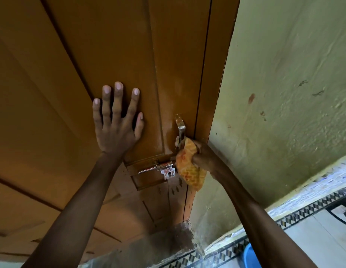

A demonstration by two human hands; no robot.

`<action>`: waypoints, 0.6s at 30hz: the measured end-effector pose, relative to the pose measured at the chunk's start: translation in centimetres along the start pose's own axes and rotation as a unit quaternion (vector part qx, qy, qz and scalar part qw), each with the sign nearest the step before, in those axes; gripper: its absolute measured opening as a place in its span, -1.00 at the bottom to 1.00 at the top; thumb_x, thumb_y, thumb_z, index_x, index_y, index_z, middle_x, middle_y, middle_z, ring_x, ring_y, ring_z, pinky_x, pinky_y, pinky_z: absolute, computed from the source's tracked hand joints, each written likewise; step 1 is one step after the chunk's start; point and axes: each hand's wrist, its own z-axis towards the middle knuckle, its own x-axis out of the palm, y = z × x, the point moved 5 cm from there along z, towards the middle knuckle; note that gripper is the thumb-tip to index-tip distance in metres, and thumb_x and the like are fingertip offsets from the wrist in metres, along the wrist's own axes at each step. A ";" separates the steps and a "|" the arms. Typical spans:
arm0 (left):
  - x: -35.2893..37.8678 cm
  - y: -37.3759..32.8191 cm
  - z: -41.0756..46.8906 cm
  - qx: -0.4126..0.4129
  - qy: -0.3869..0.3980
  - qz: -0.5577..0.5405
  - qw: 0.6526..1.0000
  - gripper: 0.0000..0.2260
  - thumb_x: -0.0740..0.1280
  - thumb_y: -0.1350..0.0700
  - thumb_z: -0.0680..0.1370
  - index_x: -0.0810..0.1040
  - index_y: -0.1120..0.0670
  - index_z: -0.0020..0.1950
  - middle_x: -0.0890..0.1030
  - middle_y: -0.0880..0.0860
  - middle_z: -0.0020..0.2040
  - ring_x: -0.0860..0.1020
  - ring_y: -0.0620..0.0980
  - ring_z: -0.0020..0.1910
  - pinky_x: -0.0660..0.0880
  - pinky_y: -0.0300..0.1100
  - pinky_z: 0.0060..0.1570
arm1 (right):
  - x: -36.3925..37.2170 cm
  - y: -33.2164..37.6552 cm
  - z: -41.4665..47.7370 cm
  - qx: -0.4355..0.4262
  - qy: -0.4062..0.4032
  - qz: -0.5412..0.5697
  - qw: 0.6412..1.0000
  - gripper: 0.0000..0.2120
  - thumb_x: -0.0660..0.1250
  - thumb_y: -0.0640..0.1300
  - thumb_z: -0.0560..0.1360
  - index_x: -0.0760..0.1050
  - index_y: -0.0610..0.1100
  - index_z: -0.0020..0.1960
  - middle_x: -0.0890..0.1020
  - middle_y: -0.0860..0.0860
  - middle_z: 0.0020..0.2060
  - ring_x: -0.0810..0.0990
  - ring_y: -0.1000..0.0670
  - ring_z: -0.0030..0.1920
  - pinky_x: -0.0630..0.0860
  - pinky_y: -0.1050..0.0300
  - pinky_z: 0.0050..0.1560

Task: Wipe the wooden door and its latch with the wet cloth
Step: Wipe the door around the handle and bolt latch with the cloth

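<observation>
Two hands up on the door now: the left hand (118,124) lies flat and released, fingers spread, at centre frame on the wooden door (94,55). Right of it, the right hand (205,153) grips the bunched wet cloth (189,167), pressing it on the lower end of the upright metal handle (180,128). Below left, the latch (160,168) runs horizontally, its right end hidden behind cloth. Green wall (284,84) fills the right.

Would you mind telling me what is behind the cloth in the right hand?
The cloth covers the lower end of the metal handle and the latch bolt's right end at the door edge; those parts are hidden.
</observation>
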 end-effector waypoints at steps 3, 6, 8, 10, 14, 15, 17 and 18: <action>-0.1 -0.1 0.1 0.004 0.000 0.004 1.000 -0.43 0.23 -0.09 0.66 0.21 -0.01 0.65 0.26 0.17 0.55 0.00 0.11 0.63 0.04 0.10 0.58 | -1.2 0.7 1.0 -0.027 -0.035 -0.175 0.984 -0.57 0.30 -0.30 0.50 0.48 -0.09 0.35 0.63 -0.08 0.15 0.60 -0.12 0.12 0.54 0.09 0.07; 0.0 0.0 0.1 0.003 0.005 0.005 1.000 -0.43 0.22 -0.10 0.66 0.19 -0.01 0.65 0.24 0.17 0.56 0.01 0.10 0.63 0.05 0.10 0.57 | -1.8 2.9 0.0 -0.075 -0.160 -0.361 0.916 -0.76 0.35 -0.11 0.52 0.60 -0.06 0.18 0.69 -0.04 0.00 0.64 -0.12 0.03 0.52 0.09 0.02; 0.0 0.0 0.0 0.001 0.006 0.007 1.000 -0.43 0.22 -0.10 0.66 0.20 -0.01 0.65 0.24 0.17 0.57 0.00 0.11 0.63 0.04 0.10 0.57 | -2.3 3.0 -1.0 -0.062 -0.143 -0.205 0.966 -0.83 0.34 -0.13 0.49 0.64 -0.14 0.02 0.69 -0.04 -0.21 0.62 -0.13 -0.13 0.47 0.18 -0.15; 0.1 0.0 0.0 0.000 0.005 0.008 1.000 -0.44 0.23 -0.10 0.66 0.22 -0.01 0.64 0.24 0.17 0.56 -0.01 0.11 0.63 0.04 0.10 0.57 | -2.3 3.6 -1.9 0.000 -0.034 0.105 0.994 -0.85 0.28 -0.34 0.31 0.58 -0.20 -0.19 0.59 0.03 -0.45 0.51 -0.08 -0.29 0.43 0.29 -0.34; 0.1 0.0 0.1 0.000 0.002 0.003 1.000 -0.44 0.23 -0.10 0.65 0.22 -0.01 0.64 0.25 0.17 0.56 -0.01 0.11 0.63 0.03 0.10 0.58 | -3.7 5.3 -1.1 0.146 0.017 0.217 0.965 -0.69 0.06 -0.58 0.34 0.46 -0.27 -0.30 0.45 -0.10 -0.32 0.48 -0.11 -0.23 0.52 0.08 -0.16; 0.1 0.0 0.1 0.000 0.001 0.002 1.000 -0.43 0.23 -0.10 0.65 0.22 -0.01 0.64 0.25 0.17 0.56 -0.01 0.11 0.63 0.03 0.10 0.58 | -3.6 5.6 -1.1 0.179 0.033 0.230 0.956 -0.68 0.03 -0.57 0.38 0.46 -0.29 -0.28 0.47 -0.12 -0.27 0.50 -0.16 -0.17 0.53 -0.03 0.00; 0.1 0.0 0.0 0.000 0.000 0.003 1.000 -0.43 0.23 -0.10 0.65 0.22 -0.01 0.64 0.26 0.17 0.56 0.00 0.11 0.63 0.03 0.10 0.58 | -3.5 5.8 -1.1 0.214 0.048 0.241 0.945 -0.68 0.00 -0.55 0.41 0.47 -0.30 -0.23 0.48 -0.15 -0.21 0.49 -0.24 0.01 0.46 -0.15 0.25; 0.1 0.0 0.0 0.000 -0.001 0.003 1.000 -0.44 0.23 -0.10 0.65 0.22 -0.01 0.64 0.26 0.17 0.55 -0.01 0.11 0.63 0.03 0.09 0.58 | -3.4 5.8 -1.2 0.221 0.051 0.248 0.942 -0.68 -0.01 -0.54 0.42 0.47 -0.30 -0.20 0.48 -0.16 -0.19 0.46 -0.25 0.07 0.42 -0.18 0.30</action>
